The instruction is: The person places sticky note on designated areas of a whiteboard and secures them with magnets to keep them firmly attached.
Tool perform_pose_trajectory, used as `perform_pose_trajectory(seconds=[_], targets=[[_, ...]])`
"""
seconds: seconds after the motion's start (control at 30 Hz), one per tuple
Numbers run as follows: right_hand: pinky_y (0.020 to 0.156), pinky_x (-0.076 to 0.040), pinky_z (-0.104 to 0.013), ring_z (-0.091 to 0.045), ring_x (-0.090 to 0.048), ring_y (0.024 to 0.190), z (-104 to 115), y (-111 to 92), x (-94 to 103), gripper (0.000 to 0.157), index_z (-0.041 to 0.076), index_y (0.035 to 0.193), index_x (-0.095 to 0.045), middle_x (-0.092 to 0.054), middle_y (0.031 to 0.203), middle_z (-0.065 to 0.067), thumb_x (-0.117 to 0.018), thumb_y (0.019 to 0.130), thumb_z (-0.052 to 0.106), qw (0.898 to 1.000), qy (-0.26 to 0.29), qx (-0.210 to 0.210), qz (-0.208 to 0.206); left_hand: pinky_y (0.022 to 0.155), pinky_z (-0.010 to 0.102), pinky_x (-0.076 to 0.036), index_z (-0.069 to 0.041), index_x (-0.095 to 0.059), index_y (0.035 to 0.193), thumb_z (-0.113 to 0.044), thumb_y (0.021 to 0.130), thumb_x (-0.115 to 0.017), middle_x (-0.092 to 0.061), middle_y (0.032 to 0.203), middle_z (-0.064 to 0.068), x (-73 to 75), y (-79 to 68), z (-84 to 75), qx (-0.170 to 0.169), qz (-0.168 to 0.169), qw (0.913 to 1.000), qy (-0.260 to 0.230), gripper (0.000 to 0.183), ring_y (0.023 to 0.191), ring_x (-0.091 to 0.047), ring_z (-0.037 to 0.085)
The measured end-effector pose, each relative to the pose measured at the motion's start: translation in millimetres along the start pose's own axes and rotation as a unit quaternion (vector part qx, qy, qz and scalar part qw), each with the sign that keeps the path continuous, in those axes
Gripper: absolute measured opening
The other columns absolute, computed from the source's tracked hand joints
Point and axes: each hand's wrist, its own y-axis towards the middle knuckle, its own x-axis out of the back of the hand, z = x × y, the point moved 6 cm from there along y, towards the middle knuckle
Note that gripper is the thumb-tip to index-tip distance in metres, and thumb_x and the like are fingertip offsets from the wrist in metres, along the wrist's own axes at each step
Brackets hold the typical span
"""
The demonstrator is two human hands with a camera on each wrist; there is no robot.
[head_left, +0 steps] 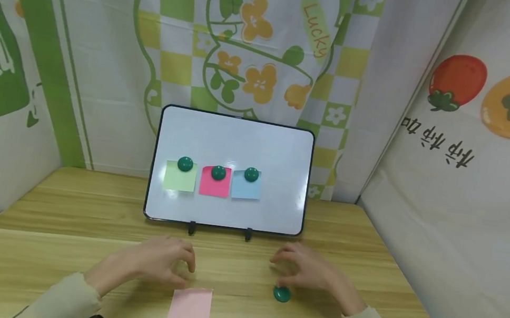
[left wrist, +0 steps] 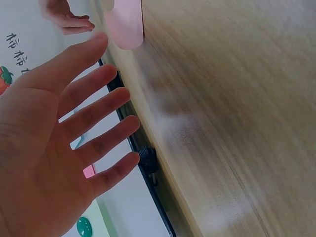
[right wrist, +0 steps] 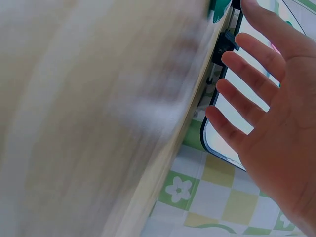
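A pale pink sticky note (head_left: 190,308) lies on the table, its upper edge just below the thumb of my left hand (head_left: 161,260). That hand is held over the wood with fingers spread and relaxed, gripping nothing, as the left wrist view confirms. Further right, a round green magnet (head_left: 282,294) rests on the table beneath the thumb tip of my right hand (head_left: 310,271). Whether the thumb touches it I cannot tell. In the right wrist view the right hand (right wrist: 276,103) has loosely extended fingers, with the magnet (right wrist: 219,10) partly cut off at the top.
Behind the hands a whiteboard (head_left: 280,183) stands on black feet (head_left: 192,228). Green magnets hold a light green note (head_left: 179,181), a bright pink note (head_left: 213,188) and a blue note (head_left: 245,189) on it. Printed cloth (head_left: 260,37) hangs around the wooden table (head_left: 62,209).
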Motion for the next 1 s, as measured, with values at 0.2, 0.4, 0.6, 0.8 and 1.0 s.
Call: perform_pose_trajectory(seconds=[0.2,0.4,0.6,0.8,1.0], targets=[[0.107,-0.043,-0.048,-0.020,-0.051,0.125,-2,-8,-2.9,0.053,0.021,0.130,-0.063,-0.057,0.131,0.003,-0.073,0.086,0.047,0.999,0.020,-0.015,0.022,0.091,0.049,-0.050,-0.026,-0.073,0.096,-0.047,0.077,-0.078,-0.066,0.106,-0.012,-1.5,-2.0,-2.8,-0.007,0.013,0.9999,0.003,0.029,0.100,-0.061,0.012],[0.109,-0.042,-0.049,-0.021,-0.050,0.127,-2,-13,-3.0,0.054,0.021,0.130,-0.064,-0.057,0.132,0.003,-0.074,0.084,0.047,0.999,0.022,-0.018,0.027,0.090,0.046,-0.048,-0.031,-0.072,0.091,-0.057,0.079,-0.074,-0.064,0.103,-0.016,-2.9,-5.0,-3.3,0.000,0.021,0.9998,-0.003,0.029,0.096,-0.059,0.008],[0.109,-0.041,-0.051,-0.024,-0.053,0.126,-1,-15,-4.9,0.057,0.020,0.130,-0.064,-0.059,0.131,0.001,-0.073,0.083,0.053,0.999,0.020,-0.010,0.037,0.080,0.037,-0.047,-0.036,-0.070,0.083,-0.064,0.073,-0.074,-0.063,0.101,-0.018,-5.5,-6.9,-4.1,0.011,0.031,0.9994,-0.013,0.030,0.091,-0.056,0.007],[0.109,-0.041,-0.052,-0.026,-0.052,0.127,-1,-17,-7.2,0.055,0.021,0.125,-0.067,-0.058,0.133,0.001,-0.075,0.081,0.053,0.998,0.038,-0.012,0.051,0.081,0.040,-0.048,-0.039,-0.068,0.073,-0.056,0.069,-0.080,-0.064,0.105,-0.015,-7.1,-7.3,-5.0,0.011,0.037,0.9992,-0.009,0.021,0.095,-0.059,0.010],[0.109,-0.039,-0.053,-0.026,-0.049,0.129,-1,-19,-9.2,0.041,0.027,0.116,-0.070,-0.057,0.135,0.003,-0.079,0.080,0.044,0.995,0.064,-0.023,0.069,0.088,0.048,-0.047,-0.037,-0.068,0.069,-0.044,0.073,-0.081,-0.065,0.111,-0.010,-7.4,-8.3,-7.0,0.011,0.041,0.9991,-0.001,0.015,0.102,-0.060,0.015]])
